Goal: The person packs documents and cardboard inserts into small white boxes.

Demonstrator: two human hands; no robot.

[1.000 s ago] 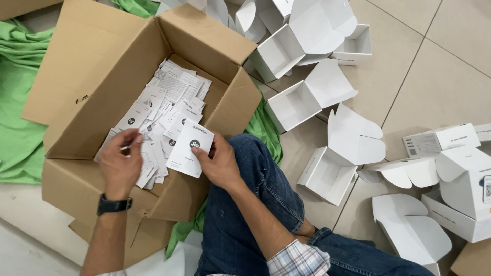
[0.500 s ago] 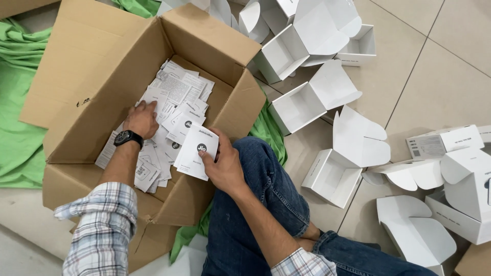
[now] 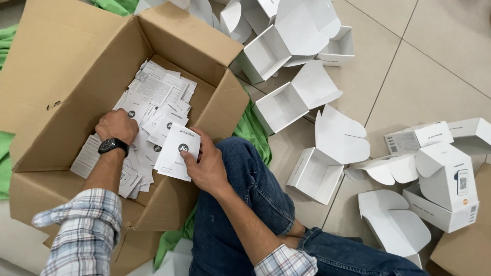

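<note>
Cardboard box (image 3: 61,92), two hands inside (right hand (image 3: 204,166) gripping one leaflet (image 3: 177,151))

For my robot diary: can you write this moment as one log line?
left hand: in cardboard box on leaflets | right hand: holds white leaflet

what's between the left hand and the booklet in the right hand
Head view: loose white leaflets in the carton lie between the left hand and the booklet.

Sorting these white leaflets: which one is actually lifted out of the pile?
The leaflet in the right hand, raised at the cardboard box edge; the others lie loose inside.
</note>
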